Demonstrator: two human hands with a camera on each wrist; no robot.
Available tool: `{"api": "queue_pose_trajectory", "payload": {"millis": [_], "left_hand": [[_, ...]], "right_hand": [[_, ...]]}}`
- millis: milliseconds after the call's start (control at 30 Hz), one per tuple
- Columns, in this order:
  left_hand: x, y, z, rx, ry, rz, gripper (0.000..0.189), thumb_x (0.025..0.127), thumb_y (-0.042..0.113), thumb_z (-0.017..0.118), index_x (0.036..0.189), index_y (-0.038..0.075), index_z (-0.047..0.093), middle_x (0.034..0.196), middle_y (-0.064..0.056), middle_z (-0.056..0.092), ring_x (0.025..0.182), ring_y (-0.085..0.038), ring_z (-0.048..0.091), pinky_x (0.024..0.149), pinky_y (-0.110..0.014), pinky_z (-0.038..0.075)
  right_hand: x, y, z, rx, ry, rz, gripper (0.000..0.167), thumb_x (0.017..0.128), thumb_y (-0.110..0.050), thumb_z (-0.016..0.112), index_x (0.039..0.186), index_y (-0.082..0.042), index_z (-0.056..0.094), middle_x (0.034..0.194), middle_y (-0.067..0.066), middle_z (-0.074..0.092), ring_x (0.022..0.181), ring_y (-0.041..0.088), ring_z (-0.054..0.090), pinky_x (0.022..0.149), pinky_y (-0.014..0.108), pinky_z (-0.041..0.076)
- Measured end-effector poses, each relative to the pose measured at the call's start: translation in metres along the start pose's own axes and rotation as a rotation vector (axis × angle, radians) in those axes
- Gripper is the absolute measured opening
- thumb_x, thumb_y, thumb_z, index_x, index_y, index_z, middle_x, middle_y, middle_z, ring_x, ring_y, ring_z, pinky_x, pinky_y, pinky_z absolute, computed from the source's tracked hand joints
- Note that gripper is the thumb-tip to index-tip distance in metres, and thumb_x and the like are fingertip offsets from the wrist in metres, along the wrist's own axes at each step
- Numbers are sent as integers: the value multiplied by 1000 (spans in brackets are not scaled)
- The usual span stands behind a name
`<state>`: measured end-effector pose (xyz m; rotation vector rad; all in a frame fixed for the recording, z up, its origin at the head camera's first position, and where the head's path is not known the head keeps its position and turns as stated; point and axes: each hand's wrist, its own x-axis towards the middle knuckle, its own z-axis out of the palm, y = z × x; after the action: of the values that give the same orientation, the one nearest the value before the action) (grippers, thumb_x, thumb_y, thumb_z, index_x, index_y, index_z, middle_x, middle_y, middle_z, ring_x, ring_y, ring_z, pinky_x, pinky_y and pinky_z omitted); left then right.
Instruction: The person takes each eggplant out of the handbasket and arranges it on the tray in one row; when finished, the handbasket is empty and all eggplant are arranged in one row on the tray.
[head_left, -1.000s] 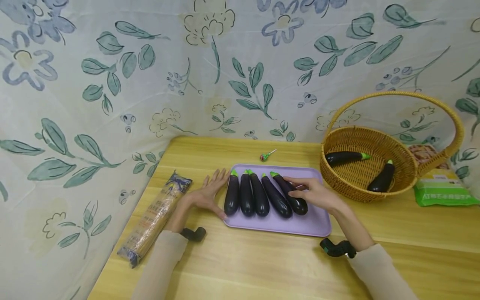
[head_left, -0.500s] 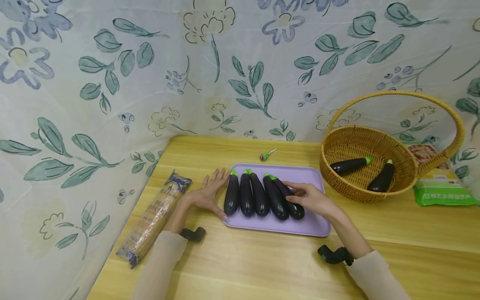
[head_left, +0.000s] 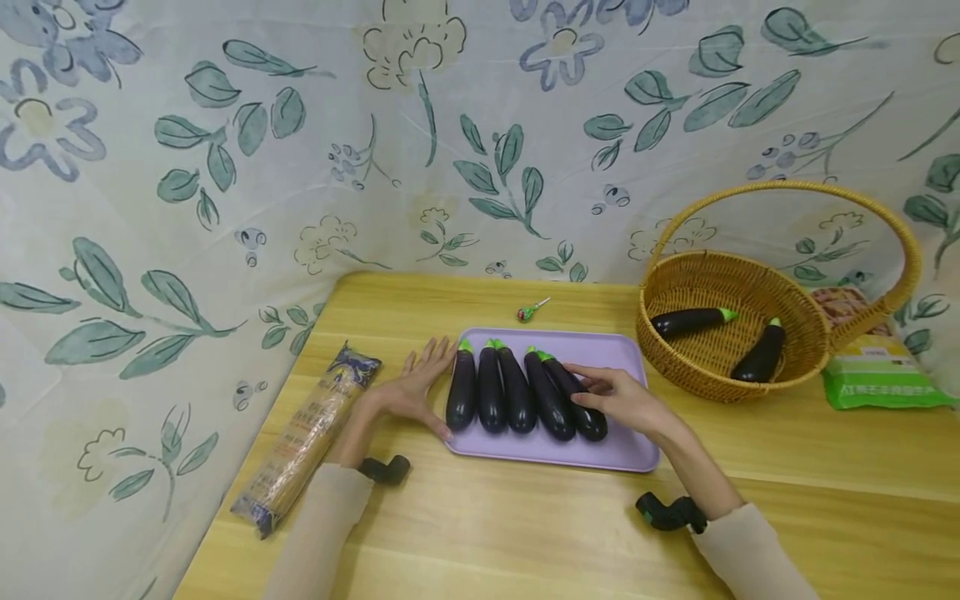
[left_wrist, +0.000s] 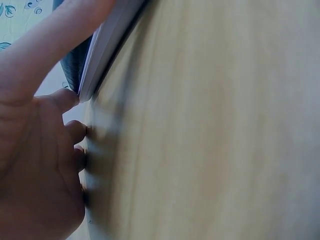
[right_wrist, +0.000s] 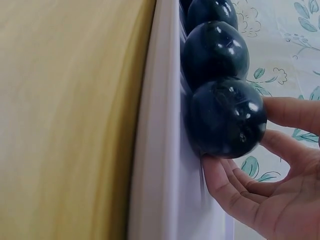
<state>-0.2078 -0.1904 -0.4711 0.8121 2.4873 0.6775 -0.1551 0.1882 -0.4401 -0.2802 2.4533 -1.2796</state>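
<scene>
The right hand [head_left: 626, 403] is loosely gripping the rightmost eggplant [right_wrist: 226, 120] on the lilac tray [head_left: 630, 447], whose edge the left hand [head_left: 408, 394], fingers spread, is touching.

"Backdrop?"
"Off-white floral cloth [head_left: 480, 75], green-and-blue print, some creases."
"Furniture?"
"Wooden table [head_left: 480, 525], yellowish grain, rounded far-left corner."
"Light?"
"Soft from where I'm standing, pale sheen on the wood."
</scene>
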Motion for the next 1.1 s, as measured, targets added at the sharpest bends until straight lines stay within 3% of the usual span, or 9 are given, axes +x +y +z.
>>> {"api": "queue_pose_trajectory", "payload": {"millis": [233, 433, 733, 800, 933, 1033, 1100], "left_hand": [[-2, 2, -2, -14, 5, -1, 155, 62, 49, 97, 166, 12, -11, 171, -20, -22, 158, -40, -24, 125, -65, -17], [-2, 1, 0, -19, 13, 3, 154, 62, 48, 97, 165, 11, -11, 171, -20, -21, 158, -42, -23, 125, -67, -16], [-1, 1, -2, -10, 4, 9, 154, 62, 50, 97, 166, 12, -10, 171, -20, -21, 158, -41, -24, 125, -65, -18], [-1, 1, -2, -7, 3, 8, 154, 62, 50, 97, 166, 13, -11, 171, -20, -21, 158, -40, -24, 126, -65, -18], [-2, 1, -1, -11, 1, 14, 154, 63, 50, 97, 166, 12, -11, 171, -20, -21, 158, -40, -24, 125, -65, -18], [-1, 0, 0, -18, 9, 24, 154, 62, 50, 97, 166, 11, -9, 171, -21, -19, 158, -42, -22, 125, -66, -17], [-2, 0, 0, -20, 13, 25, 153, 62, 49, 97, 166, 10, -9, 171, -22, -19, 158, -43, -22, 125, -67, -17]], "right_hand": [[0, 0, -1, -6, -4, -1, 58, 102, -27, 65, 156, -12, 48, 142, 29, 58, 126, 38, 60, 106, 55, 51], [-2, 2, -6, 0, -13, -21, 61, 104, -31, 63, 157, -8, 44, 139, 27, 60, 124, 37, 60, 98, 46, 56], [-25, 4, -45, 26, 9, -72, 60, 106, -31, 60, 159, -10, 41, 145, 27, 58, 130, 40, 59, 94, 37, 58], [-31, 5, -58, 44, 28, -87, 60, 107, -31, 58, 160, -10, 40, 147, 27, 57, 129, 32, 61, 95, 30, 58], [-44, 8, -86, 67, 91, -98, 60, 109, -34, 52, 162, -12, 35, 149, 22, 55, 119, 2, 65, 93, 15, 56], [-51, 12, -105, 78, 184, -108, 57, 109, -34, 51, 161, -15, 37, 143, 2, 60, 111, -11, 62, 92, 11, 55], [-54, 15, -117, 74, 253, -100, 55, 109, -34, 53, 159, -17, 41, 133, -15, 62, 111, -12, 61, 91, 8, 52]]}}
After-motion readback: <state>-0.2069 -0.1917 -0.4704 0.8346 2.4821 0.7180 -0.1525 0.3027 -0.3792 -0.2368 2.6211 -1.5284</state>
